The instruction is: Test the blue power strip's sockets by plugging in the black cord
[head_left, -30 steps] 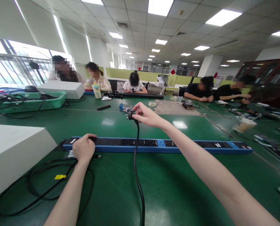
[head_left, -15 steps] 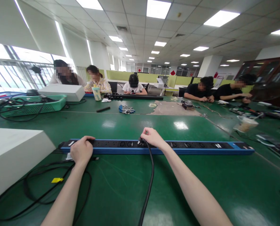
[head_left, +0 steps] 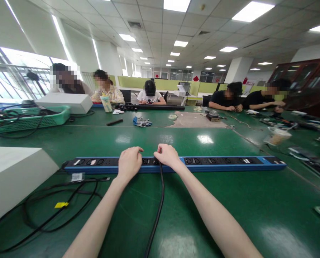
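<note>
A long blue and black power strip [head_left: 224,165] lies crosswise on the green table [head_left: 213,204]. My right hand [head_left: 166,154] is closed on the plug of a thick black cable [head_left: 161,197], at the strip's middle; the plug is down against the sockets, mostly hidden by the fingers. The cable runs from it toward the near edge. Just left of it, my left hand [head_left: 130,161] rests over the strip, its fingers curled around the far side and partly hidden.
A white box [head_left: 14,172] stands at the left, beside looped thin black cables [head_left: 81,215]. Farther back are a green basket [head_left: 44,120], gloves [head_left: 142,122] and a plastic cup [head_left: 279,135]. Several people sit along the far side.
My left hand has moved right along the strip, from near its left end to close beside my right hand. The plug, tilted above the strip before, is now down at the sockets.
</note>
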`<action>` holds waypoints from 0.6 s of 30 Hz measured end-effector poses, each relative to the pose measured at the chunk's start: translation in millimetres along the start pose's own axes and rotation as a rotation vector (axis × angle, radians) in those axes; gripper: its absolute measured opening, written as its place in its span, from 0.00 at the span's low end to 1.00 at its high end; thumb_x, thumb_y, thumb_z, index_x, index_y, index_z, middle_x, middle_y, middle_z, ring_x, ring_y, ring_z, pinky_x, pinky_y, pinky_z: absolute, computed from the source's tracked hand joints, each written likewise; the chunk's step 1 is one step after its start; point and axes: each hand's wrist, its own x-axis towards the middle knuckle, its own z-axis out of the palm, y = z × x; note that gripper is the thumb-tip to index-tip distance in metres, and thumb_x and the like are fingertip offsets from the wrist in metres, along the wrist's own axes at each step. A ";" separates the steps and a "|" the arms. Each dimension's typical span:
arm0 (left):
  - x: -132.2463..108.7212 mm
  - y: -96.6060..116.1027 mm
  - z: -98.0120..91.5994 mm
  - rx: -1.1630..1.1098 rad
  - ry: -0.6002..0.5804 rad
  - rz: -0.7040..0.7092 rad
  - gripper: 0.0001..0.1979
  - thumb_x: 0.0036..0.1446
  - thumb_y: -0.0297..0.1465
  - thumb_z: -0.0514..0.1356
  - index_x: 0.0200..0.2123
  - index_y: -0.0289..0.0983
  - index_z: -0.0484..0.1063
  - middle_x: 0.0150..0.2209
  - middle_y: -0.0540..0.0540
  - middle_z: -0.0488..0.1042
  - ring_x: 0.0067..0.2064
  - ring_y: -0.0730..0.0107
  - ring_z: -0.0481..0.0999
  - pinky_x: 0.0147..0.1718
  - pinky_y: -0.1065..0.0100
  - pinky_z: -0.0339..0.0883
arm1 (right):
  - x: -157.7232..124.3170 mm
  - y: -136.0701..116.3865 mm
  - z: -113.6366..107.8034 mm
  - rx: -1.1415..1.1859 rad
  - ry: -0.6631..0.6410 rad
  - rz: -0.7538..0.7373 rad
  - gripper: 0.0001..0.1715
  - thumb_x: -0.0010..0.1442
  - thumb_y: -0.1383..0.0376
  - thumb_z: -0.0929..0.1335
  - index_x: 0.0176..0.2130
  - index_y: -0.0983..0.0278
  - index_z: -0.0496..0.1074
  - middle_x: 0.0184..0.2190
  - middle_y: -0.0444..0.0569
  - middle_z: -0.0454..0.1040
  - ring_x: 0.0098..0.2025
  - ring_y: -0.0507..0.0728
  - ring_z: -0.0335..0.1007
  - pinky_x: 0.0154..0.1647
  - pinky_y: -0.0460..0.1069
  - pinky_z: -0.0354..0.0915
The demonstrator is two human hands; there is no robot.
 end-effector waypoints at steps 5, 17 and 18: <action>-18.2 25.6 25.3 0.047 -0.019 0.010 0.15 0.66 0.28 0.50 0.42 0.41 0.76 0.40 0.44 0.81 0.47 0.59 0.78 0.55 0.59 0.61 | -5.7 -8.7 0.7 -0.040 -0.032 0.033 0.09 0.60 0.57 0.68 0.36 0.59 0.75 0.36 0.49 0.80 0.40 0.58 0.76 0.40 0.48 0.63; -21.7 25.4 30.2 0.066 0.056 0.015 0.15 0.65 0.27 0.49 0.39 0.41 0.76 0.37 0.44 0.81 0.45 0.58 0.77 0.53 0.58 0.61 | -19.7 -34.9 1.4 -0.210 -0.033 -0.034 0.11 0.64 0.61 0.65 0.46 0.60 0.74 0.42 0.54 0.80 0.45 0.61 0.78 0.43 0.51 0.67; -21.9 25.5 30.3 0.065 0.058 0.016 0.15 0.65 0.27 0.49 0.39 0.41 0.76 0.37 0.44 0.81 0.45 0.58 0.77 0.53 0.58 0.61 | -19.9 -37.0 1.3 -0.224 -0.036 -0.035 0.12 0.65 0.62 0.65 0.46 0.60 0.74 0.43 0.54 0.80 0.45 0.61 0.78 0.44 0.51 0.67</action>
